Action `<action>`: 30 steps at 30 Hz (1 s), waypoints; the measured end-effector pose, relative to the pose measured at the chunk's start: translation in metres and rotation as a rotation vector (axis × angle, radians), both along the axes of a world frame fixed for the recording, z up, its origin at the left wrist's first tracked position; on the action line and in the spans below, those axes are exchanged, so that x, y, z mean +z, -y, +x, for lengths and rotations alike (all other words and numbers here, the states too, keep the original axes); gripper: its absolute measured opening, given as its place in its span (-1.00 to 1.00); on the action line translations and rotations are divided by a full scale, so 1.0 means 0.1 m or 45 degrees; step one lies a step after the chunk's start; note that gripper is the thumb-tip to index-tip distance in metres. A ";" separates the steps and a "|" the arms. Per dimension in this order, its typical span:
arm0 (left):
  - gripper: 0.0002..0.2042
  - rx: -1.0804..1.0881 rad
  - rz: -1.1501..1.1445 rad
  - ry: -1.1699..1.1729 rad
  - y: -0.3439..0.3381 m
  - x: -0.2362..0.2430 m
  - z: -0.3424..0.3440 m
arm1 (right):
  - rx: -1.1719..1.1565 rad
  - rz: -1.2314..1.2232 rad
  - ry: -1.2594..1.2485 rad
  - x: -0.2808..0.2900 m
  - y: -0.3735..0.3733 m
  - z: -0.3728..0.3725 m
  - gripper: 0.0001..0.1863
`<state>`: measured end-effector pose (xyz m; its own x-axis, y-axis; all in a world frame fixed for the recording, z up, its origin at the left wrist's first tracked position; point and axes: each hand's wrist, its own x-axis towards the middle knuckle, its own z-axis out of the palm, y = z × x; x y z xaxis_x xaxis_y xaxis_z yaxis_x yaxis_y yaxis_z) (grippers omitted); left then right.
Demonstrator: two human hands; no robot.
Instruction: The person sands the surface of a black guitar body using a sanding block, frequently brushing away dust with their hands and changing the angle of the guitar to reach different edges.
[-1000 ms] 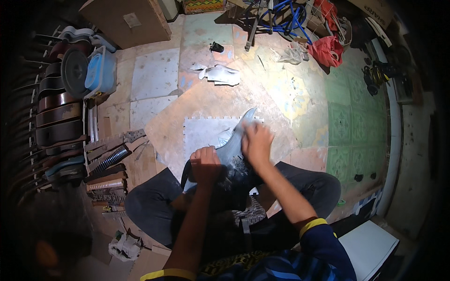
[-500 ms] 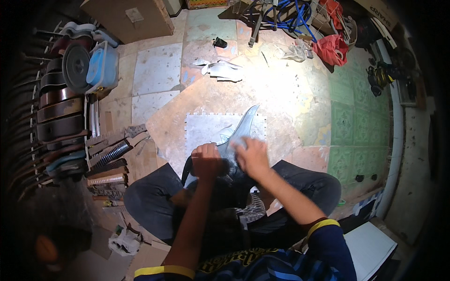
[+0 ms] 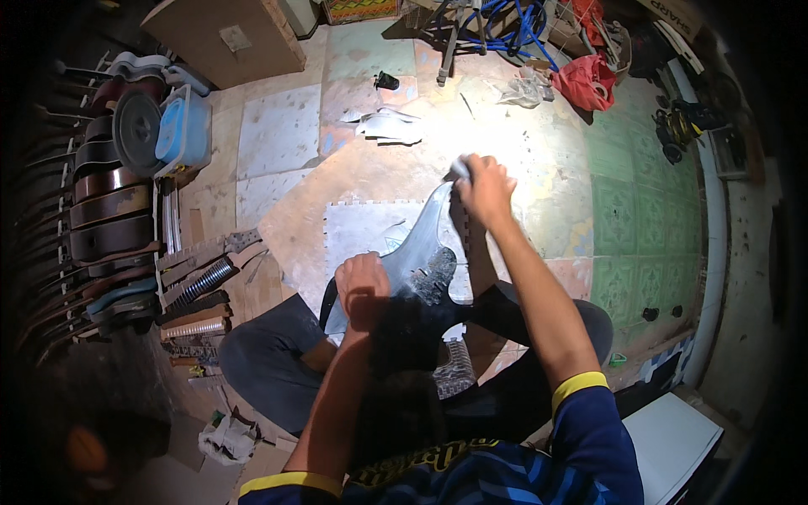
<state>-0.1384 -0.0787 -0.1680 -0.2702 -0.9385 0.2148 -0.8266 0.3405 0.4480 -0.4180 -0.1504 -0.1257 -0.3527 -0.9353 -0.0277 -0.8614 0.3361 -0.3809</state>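
A dark, horned piece that looks like an electric guitar body lies across my lap, its long grey tip pointing away from me. Pale dust coats its upper part, with a rough, powdery patch near the middle; my shadow darkens the near end. My left hand is closed over the left edge of the body, holding it. Just beyond the tip, my right hand pinches a small grey-white pad, which looks like folded sandpaper. Under the body lies a white foam mat with toothed edges.
Several guitars stand in a row at the left, beside a blue plastic tub. Tools and wood pieces lie near my left knee. Beyond the mat are white crumpled sheets, a black cup and a red bag.
My right hand has moved away from me, from the middle of the guitar body to beyond its tip, uncovering the dusty patch. My left hand still holds the left edge.
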 end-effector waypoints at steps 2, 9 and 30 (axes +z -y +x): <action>-0.73 -0.036 0.076 -0.035 -0.01 0.01 0.02 | -0.137 0.052 0.026 0.15 0.01 -0.19 -0.55; -0.45 -0.429 -0.041 0.146 0.00 0.09 -0.28 | -0.158 -0.401 0.869 0.16 -1.18 -0.09 -0.47; -0.56 0.059 0.329 0.204 -0.31 0.01 0.13 | 0.263 -0.236 0.172 -0.08 -1.37 0.99 -0.44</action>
<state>-0.1252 -0.0474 -0.1666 -0.2369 -0.9687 -0.0746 -0.9057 0.1924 0.3776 -0.3192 -0.0133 -0.1340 -0.1596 -0.9803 0.1163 -0.8416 0.0735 -0.5351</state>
